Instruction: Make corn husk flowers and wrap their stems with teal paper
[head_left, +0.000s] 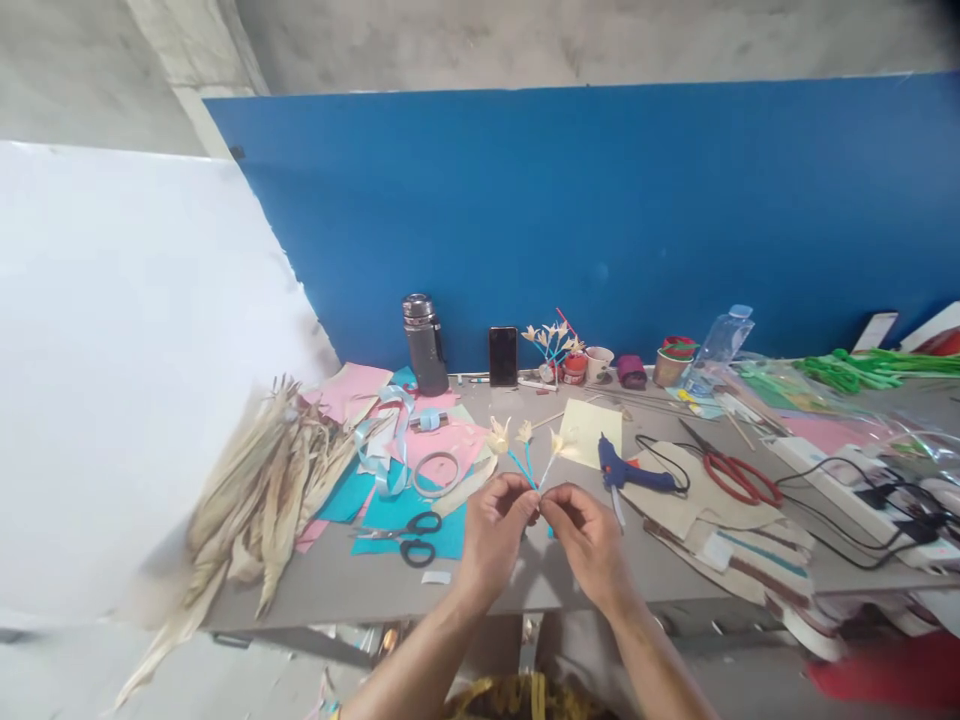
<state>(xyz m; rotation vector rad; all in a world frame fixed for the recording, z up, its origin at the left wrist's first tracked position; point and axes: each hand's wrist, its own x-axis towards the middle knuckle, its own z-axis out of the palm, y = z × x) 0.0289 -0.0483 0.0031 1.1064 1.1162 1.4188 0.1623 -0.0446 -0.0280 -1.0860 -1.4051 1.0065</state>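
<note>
Three pale flowers (525,434) on blue stems rise from between my hands over the front middle of the table. My left hand (496,525) pinches the lower ends of the stems between thumb and fingers. My right hand (581,535) is closed at the same spot, its fingertips nearly touching the left ones, on the whitish-blue stem (548,471) of the right flower. The stem ends are hidden by the fingers. Black scissors (417,537) lie left of my left hand, and a blue glue gun (634,474) rests right of my right hand.
Dried husks (277,480) hang over the table's left edge. Coloured paper (375,525) and a tape roll (436,472) lie beside them. A thermos (425,350), phone (503,356) and cups (598,364) stand behind. Red-handled scissors (739,477), a glove (720,550) and a power strip (862,495) are right.
</note>
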